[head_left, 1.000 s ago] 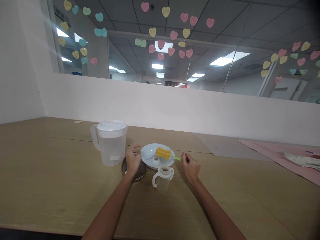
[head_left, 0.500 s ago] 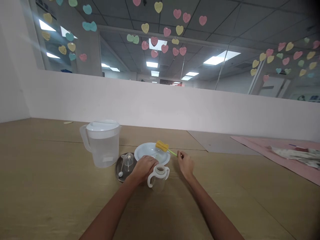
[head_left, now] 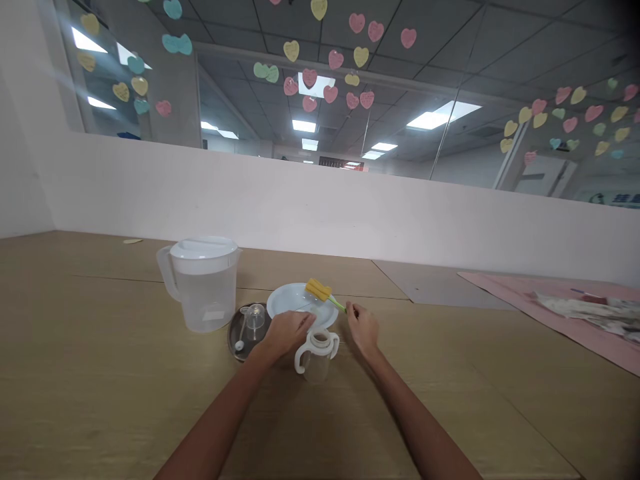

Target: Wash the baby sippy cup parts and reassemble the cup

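Note:
In the head view my right hand (head_left: 363, 329) is closed round the green handle of a yellow sponge bottle brush (head_left: 319, 290). The sponge end is over the far right of a pale blue plate (head_left: 276, 300). My left hand (head_left: 289, 331) is at the plate's near edge, its fingers bent and drawn together; what they hold, if anything, is hidden. Just in front of the plate, a clear baby bottle (head_left: 317, 367) with a white two-handled collar stands upright and uncapped. Neither hand grips it.
Left of the plate, a round dark metal tray (head_left: 233, 343) holds a clear cap (head_left: 255, 321) and a thin straw with a white end (head_left: 240, 345). Behind it stands a lidded water pitcher (head_left: 207, 293). A pink mat (head_left: 505, 297) lies far right, with crumpled plastic on it.
My right hand and the brush have moved slightly left. My left hand has shifted a little, its fingers now more bent. The bottle stays in place.

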Available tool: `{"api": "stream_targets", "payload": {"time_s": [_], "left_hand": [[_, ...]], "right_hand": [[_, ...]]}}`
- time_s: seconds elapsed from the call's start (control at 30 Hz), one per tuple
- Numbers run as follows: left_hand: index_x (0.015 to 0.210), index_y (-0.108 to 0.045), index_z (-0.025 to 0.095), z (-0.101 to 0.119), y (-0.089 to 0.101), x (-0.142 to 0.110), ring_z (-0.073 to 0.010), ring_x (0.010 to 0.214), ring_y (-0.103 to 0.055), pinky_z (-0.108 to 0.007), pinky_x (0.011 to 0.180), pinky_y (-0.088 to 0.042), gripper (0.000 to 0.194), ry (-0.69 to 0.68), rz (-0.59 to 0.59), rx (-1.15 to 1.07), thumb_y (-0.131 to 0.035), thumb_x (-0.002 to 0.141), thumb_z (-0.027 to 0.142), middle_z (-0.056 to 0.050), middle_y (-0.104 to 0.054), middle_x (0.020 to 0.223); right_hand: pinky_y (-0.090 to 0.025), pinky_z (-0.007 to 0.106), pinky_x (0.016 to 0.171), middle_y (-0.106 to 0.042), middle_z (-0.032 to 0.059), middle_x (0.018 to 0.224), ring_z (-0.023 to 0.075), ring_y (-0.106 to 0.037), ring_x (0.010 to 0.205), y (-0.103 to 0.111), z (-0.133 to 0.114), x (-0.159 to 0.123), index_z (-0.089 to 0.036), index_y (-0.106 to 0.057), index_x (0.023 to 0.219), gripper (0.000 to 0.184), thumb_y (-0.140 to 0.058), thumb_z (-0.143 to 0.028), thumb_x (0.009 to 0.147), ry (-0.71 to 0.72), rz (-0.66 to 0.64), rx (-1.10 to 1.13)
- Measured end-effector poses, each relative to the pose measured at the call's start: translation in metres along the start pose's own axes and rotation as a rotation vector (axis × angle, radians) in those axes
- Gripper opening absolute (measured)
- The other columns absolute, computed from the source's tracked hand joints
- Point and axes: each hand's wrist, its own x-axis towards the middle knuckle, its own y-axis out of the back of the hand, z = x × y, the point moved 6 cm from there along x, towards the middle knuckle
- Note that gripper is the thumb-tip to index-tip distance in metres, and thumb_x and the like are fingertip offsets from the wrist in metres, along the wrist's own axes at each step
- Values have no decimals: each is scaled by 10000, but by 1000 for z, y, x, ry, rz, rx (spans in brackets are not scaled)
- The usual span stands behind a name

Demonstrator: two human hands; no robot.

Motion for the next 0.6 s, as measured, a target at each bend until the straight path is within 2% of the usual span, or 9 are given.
{"api": "stream_targets", "payload": {"time_s": [0.07,0.17,0.27,0.33,0.43,0.6], "left_hand": [[855,-664,200,-1,4,7,-202,835,-613,-278,761,-415,434,17,14,-97,-281,898,400,-77,-688,891],[907,-681,201,-4,1,21,-195,910,-606,-272,820,-419,292,15,-77,-208,-405,826,249,-62,-685,1006],[821,-711,221,-6,-7,35,-173,849,-629,-235,771,-449,285,12,-195,-240,-489,685,106,-20,-714,926],[714,-715,227,-8,-11,41,-170,769,-639,-221,696,-466,256,25,-239,-236,-521,626,84,-5,-726,826],[669,-709,223,-12,-14,44,-175,750,-640,-229,673,-471,211,76,-225,-211,-550,597,104,-12,-725,800],[714,-685,193,-23,-9,44,-200,773,-637,-267,700,-470,188,194,-111,-109,-584,570,125,-53,-709,812]], "right_hand": [[-238,241,503,-662,82,684,150,-527,560,-1,1,0,-162,-671,721,510,-274,-436,891,-7,-8,5],[-242,237,503,-669,87,705,157,-541,585,-1,2,1,-160,-671,731,502,-275,-424,891,-16,-19,4],[-242,233,503,-671,89,708,163,-549,603,-1,3,1,-160,-667,723,496,-275,-415,890,-22,-28,-7],[-243,231,503,-670,87,705,163,-551,601,-1,3,1,-160,-665,724,492,-276,-411,889,-26,-31,-5],[-242,226,501,-664,76,684,156,-545,584,-2,4,2,-166,-664,722,478,-285,-406,888,-39,-32,1],[-224,234,491,-655,75,663,146,-527,558,0,3,3,-164,-668,702,482,-291,-402,885,-31,-14,0]]}}
